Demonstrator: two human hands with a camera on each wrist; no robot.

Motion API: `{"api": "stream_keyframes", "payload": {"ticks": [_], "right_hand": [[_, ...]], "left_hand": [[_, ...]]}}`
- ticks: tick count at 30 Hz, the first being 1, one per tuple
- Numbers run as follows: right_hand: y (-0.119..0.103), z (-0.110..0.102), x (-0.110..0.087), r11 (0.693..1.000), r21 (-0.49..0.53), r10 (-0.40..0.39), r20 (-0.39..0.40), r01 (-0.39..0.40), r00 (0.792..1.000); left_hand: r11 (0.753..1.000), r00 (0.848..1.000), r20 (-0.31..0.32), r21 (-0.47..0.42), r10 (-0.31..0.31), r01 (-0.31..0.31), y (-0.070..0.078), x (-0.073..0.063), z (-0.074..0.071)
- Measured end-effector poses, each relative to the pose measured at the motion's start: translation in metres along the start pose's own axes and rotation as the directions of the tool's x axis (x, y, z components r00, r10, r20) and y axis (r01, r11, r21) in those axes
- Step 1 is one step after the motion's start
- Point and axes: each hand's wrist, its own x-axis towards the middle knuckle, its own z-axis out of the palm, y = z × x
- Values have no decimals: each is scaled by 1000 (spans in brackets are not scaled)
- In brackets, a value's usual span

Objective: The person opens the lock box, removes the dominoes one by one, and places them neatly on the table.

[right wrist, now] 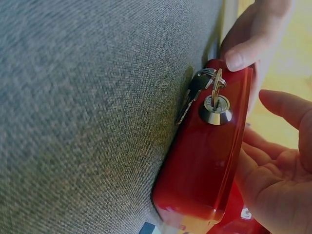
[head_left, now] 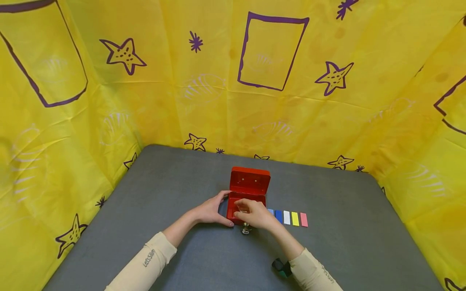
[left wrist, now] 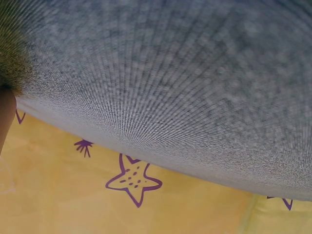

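Note:
A small red cash box (head_left: 233, 212) stands on the grey table with its lid (head_left: 249, 180) raised. My left hand (head_left: 209, 210) holds its left side, the thumb at the front corner. Over the box's inside, my right hand (head_left: 255, 214) reaches in with bent fingers. In the right wrist view, that thumb stands apart from the fingers, whose tips are hidden behind the box wall; I see nothing between them. A key sits in the round lock (right wrist: 215, 111) on the front, and a second, black-headed key (right wrist: 197, 85) hangs from its ring.
Right of the box lies a row of coloured strips: light blue, blue (head_left: 278, 216), white (head_left: 287, 217), yellow (head_left: 295, 218) and pink (head_left: 304, 219). A dark object (head_left: 282, 267) is by my right sleeve. Yellow patterned cloth (head_left: 225, 105) walls the table's back and sides.

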Motion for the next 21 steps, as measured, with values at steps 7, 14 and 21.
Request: {"api": "stream_keyframes", "payload": {"ticks": [7,14,21], "right_hand": [[-1,1,1,999,34,3,2,-3,1000],[2,3,2,999,40,-10,-4,10,1000],[3,2,4,999,-23,-40,-54,39,998]], "left_hand": [[1000,1000,-2,-11,12,-12,0,1,0],[1000,1000,-3,8,-2,2,1,-1,0],[1000,1000,-2,20,-12,12,1,-1,1]]}}
